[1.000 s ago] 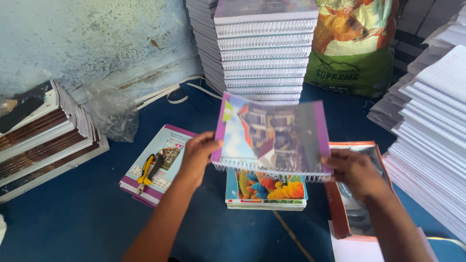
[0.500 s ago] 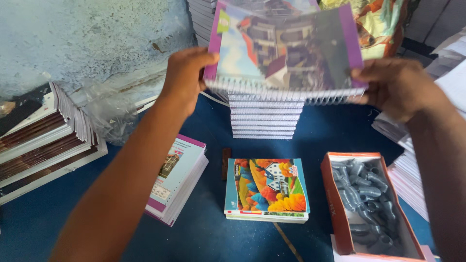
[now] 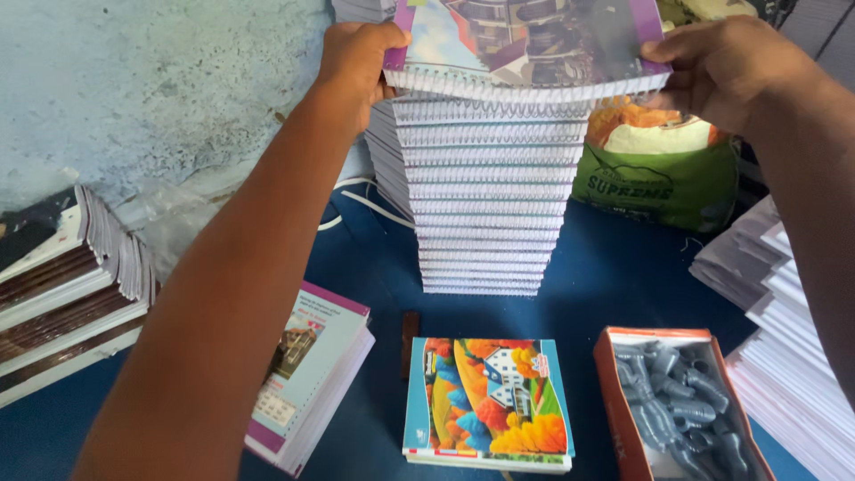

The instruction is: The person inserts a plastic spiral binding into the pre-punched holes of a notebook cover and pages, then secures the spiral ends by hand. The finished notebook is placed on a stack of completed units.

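1. At the far left, a slanting pile of bound books (image 3: 62, 285) with white page edges rests on a dark blue table surface (image 3: 383, 258). Behind it stands a rough, pale blue-grey wall (image 3: 151, 89), with crumpled clear plastic (image 3: 169, 223) at its foot.
2. The left hand (image 3: 356, 58), arm stretched up from the bottom of the view, grips the left edge of a spiral-bound notebook (image 3: 525, 40) with a purple-bordered cover, fingers closed around it.
3. Under that arm, a small stack of notebooks with a purple-trimmed cover (image 3: 312, 374) lies flat on the table.
4. In the centre, the held notebook sits level at the top of a tall stack of spiral notebooks (image 3: 490, 205), its wire spine facing the viewer; whether it touches the stack cannot be told.
5. In front of the tall stack lies a notebook with a bright orange, blue and green cover (image 3: 485, 401).
6. The right hand (image 3: 721, 67) grips the notebook's right edge, fingers closed.
7. Behind it stands a green sack (image 3: 659, 183).
8. Lower right, an open red box (image 3: 681, 405) holds grey plastic pieces, and stacks of white paper (image 3: 784, 338) line the right edge.
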